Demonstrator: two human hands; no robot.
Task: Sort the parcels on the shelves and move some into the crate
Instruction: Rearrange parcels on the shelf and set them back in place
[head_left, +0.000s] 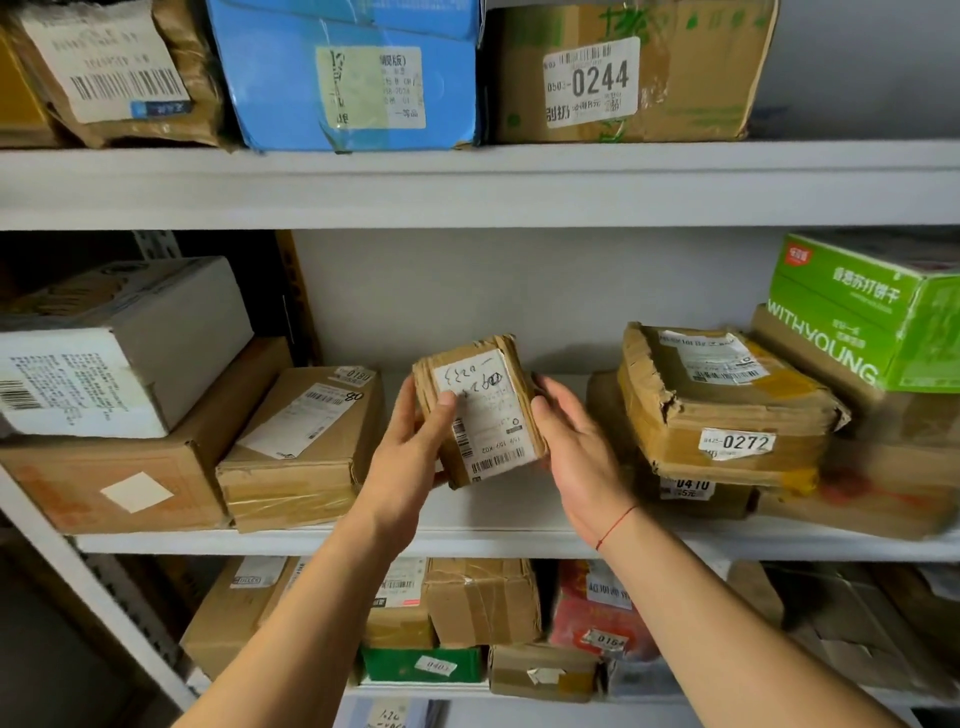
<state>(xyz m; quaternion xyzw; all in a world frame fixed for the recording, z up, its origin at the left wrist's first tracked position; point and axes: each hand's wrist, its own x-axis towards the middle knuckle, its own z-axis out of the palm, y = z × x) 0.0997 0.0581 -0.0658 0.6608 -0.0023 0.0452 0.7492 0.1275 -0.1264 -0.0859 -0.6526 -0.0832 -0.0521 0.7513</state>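
A small brown cardboard parcel with a white handwritten label is held up in front of the middle shelf. My left hand grips its left side, thumb pressed on the label. My right hand holds its right edge, fingers behind the parcel. No crate is in view.
On the middle shelf, stacked brown boxes and a white box lie left; battered parcels marked 0272 and a green box lie right. The top shelf carries a blue box and a 0244 box. More parcels fill the lower shelf.
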